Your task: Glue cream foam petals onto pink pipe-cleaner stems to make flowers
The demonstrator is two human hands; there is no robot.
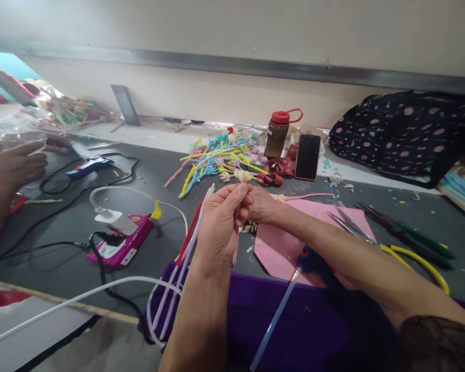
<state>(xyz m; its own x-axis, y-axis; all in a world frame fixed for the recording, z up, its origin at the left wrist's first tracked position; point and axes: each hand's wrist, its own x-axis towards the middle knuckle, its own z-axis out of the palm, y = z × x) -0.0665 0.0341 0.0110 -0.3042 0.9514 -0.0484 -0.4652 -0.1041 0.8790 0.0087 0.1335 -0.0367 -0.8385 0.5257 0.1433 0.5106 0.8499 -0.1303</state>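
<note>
My left hand (225, 214) is raised over the near middle of the table, its thumb and fingers pinched together; what they hold is too small or hidden to make out. Against it, just behind, lies my right hand (261, 204), with its fingers mostly covered by the left. Beyond both hands rests a heap of colourful pipe cleaners (217, 155) with pale flower-like ends. Small cream pieces (249, 227) are scattered under the hands. Beneath my right forearm are a pink sheet (277, 248) and a dark blue glue gun (313, 261) with a clear glue stick (275, 320).
Scissors (352, 227) with yellow handles and green-handled pliers (418, 240) lie right. A bottle (277, 134), phone (307, 157) and dark bag (403, 134) stand behind. Left are a magenta power strip (120, 243), cables and another person's hand (15, 165). Lilac pipe cleaners (178, 279) lie beside my left forearm.
</note>
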